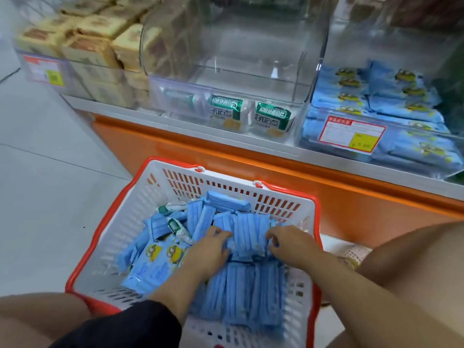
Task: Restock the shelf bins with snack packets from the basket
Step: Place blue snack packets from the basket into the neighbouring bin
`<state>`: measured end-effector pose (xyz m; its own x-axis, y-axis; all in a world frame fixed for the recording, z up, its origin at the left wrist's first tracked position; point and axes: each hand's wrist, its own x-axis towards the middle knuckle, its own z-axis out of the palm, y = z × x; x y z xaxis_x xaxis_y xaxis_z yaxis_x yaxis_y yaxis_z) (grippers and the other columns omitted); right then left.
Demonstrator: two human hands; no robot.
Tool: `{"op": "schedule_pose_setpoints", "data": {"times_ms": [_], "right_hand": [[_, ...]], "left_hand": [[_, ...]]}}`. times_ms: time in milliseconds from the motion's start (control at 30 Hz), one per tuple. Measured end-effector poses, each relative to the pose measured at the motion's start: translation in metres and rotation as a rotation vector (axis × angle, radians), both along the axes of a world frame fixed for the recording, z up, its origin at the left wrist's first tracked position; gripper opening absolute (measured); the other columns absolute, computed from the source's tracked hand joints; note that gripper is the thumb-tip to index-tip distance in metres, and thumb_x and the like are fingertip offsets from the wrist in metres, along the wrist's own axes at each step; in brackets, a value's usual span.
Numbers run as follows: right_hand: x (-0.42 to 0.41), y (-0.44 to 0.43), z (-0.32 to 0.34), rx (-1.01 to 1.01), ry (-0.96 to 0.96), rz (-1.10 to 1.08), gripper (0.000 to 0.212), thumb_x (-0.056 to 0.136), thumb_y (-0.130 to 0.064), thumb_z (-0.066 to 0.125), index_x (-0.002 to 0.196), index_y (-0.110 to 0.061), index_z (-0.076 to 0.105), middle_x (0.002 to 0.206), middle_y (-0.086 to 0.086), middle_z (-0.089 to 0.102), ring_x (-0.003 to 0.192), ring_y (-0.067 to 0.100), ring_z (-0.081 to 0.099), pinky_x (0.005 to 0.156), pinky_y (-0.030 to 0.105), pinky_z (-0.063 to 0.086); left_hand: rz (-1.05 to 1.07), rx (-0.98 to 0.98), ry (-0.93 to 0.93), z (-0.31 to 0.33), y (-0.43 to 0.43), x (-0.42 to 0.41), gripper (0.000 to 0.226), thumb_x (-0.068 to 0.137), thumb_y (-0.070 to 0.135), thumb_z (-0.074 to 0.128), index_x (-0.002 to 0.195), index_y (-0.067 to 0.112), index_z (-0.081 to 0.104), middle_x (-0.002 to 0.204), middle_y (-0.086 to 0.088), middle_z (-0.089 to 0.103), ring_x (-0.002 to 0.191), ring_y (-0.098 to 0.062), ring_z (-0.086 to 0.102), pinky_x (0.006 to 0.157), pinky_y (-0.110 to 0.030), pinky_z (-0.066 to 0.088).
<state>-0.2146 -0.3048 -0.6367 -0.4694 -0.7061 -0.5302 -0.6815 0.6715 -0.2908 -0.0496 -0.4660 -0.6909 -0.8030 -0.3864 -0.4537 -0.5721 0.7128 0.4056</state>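
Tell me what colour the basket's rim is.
Orange-red rim on a white basket, seen in the head view.

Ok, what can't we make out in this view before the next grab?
Head view:
- Price label print: too small, blurred.
- Blue packets under left hand and right hand: covered, grip unclear.
- Basket near end: cut off by bottom edge.
- Top-right goods: blurred, cut by top edge.

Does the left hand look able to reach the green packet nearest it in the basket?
Probably yes: the green packet lies uncovered atop the blue packets, just beside the left hand, nothing between them.
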Motion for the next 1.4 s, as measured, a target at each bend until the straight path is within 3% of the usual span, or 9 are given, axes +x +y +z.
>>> {"op": "schedule_pose_setpoints", "data": {"times_ms": [233, 400, 533, 633, 800, 1000, 1200, 1300, 1400], "right_hand": [[0.005, -0.003, -0.015, 0.033, -0.085, -0.056, 0.033, 0.093, -0.037, 0.055, 0.125, -0.029, 0.056, 0.117, -0.002, 0.062, 0.102, 0.018, 0.059, 0.086, 0.037, 0.052], [-0.001, -0.005, -0.011, 0.022, -0.088, -0.081, 0.035, 0.093, -0.038, 0.056, 0.127, -0.03, 0.055, 0.115, -0.006, 0.062, 0.102, 0.015, 0.058, 0.088, 0.037, 0.052], [0.0, -0.015, 0.001, -0.043, -0.109, -0.1, 0.034, 0.095, -0.035, 0.057, 0.128, -0.028, 0.058, 0.121, -0.007, 0.062, 0.105, 0.013, 0.057, 0.091, 0.033, 0.05], [0.002, -0.021, 0.011, -0.118, -0.181, -0.168, 0.035, 0.096, -0.034, 0.058, 0.13, -0.026, 0.058, 0.12, -0.008, 0.062, 0.105, 0.011, 0.058, 0.091, 0.028, 0.048], [0.009, -0.022, 0.031, -0.36, -0.253, -0.357, 0.027, 0.095, -0.023, 0.058, 0.12, -0.021, 0.066, 0.115, -0.009, 0.065, 0.092, 0.005, 0.06, 0.077, 0.018, 0.045], [0.013, -0.013, 0.075, -0.716, -0.494, -0.711, 0.032, 0.082, -0.018, 0.077, 0.11, -0.02, 0.062, 0.072, -0.002, 0.072, 0.067, 0.016, 0.066, 0.07, 0.038, 0.051], [0.015, 0.007, 0.143, -0.894, -0.179, -0.471, 0.055, 0.078, -0.022, 0.081, 0.124, -0.033, 0.054, 0.118, -0.014, 0.06, 0.101, 0.005, 0.062, 0.092, 0.032, 0.051], [0.012, 0.019, 0.169, -0.896, 0.136, -0.214, 0.058, 0.077, -0.031, 0.081, 0.13, -0.03, 0.055, 0.124, -0.015, 0.052, 0.119, 0.006, 0.048, 0.102, 0.02, 0.036], [0.011, 0.022, 0.192, -0.893, 0.307, -0.016, 0.052, 0.077, -0.042, 0.077, 0.125, -0.029, 0.061, 0.119, -0.02, 0.052, 0.116, 0.006, 0.046, 0.101, 0.009, 0.026]], "left_hand": [[-0.102, -0.038, -0.124, -0.031, 0.015, -0.012, 0.049, 0.098, 0.041, 0.051, 0.145, 0.033, 0.04, 0.165, -0.005, -0.001, 0.124, -0.036, 0.052, 0.093, -0.042, 0.051], [0.023, 0.063, -0.027, -0.025, 0.013, -0.013, 0.036, 0.093, 0.039, 0.061, 0.126, 0.027, 0.053, 0.158, -0.001, 0.012, 0.117, -0.029, 0.057, 0.086, -0.036, 0.05], [0.217, 0.218, 0.133, 0.0, -0.002, -0.01, 0.013, 0.093, 0.023, 0.059, 0.1, 0.028, 0.05, 0.118, 0.0, 0.049, 0.082, -0.009, 0.056, 0.075, -0.033, 0.051], [0.48, 0.427, 0.217, 0.039, -0.018, -0.014, 0.01, 0.096, 0.015, 0.056, 0.103, 0.022, 0.051, 0.074, -0.001, 0.053, 0.045, -0.005, 0.045, 0.047, -0.024, 0.038], [0.801, 1.006, 0.365, 0.097, -0.025, -0.013, 0.013, 0.098, 0.006, 0.057, 0.102, 0.018, 0.053, 0.113, -0.013, 0.067, 0.079, -0.024, 0.075, 0.066, -0.029, 0.053], [0.728, 1.134, 0.517, 0.152, -0.009, -0.013, 0.015, 0.097, 0.0, 0.054, 0.102, 0.015, 0.053, 0.093, -0.011, 0.074, 0.076, -0.028, 0.073, 0.065, -0.028, 0.054], [0.417, 0.973, 0.562, 0.221, -0.004, -0.024, 0.016, 0.097, -0.001, 0.055, 0.101, 0.015, 0.052, 0.096, -0.014, 0.072, 0.076, -0.029, 0.072, 0.056, -0.023, 0.053], [0.303, 0.858, 0.574, 0.247, -0.001, -0.029, 0.015, 0.096, 0.003, 0.059, 0.1, 0.017, 0.055, 0.094, -0.013, 0.071, 0.079, -0.03, 0.071, 0.064, -0.031, 0.056], [0.189, 0.753, 0.572, 0.271, 0.002, -0.035, 0.014, 0.09, 0.017, 0.068, 0.099, 0.026, 0.06, 0.1, -0.013, 0.072, 0.086, -0.033, 0.071, 0.076, -0.039, 0.053]]}}
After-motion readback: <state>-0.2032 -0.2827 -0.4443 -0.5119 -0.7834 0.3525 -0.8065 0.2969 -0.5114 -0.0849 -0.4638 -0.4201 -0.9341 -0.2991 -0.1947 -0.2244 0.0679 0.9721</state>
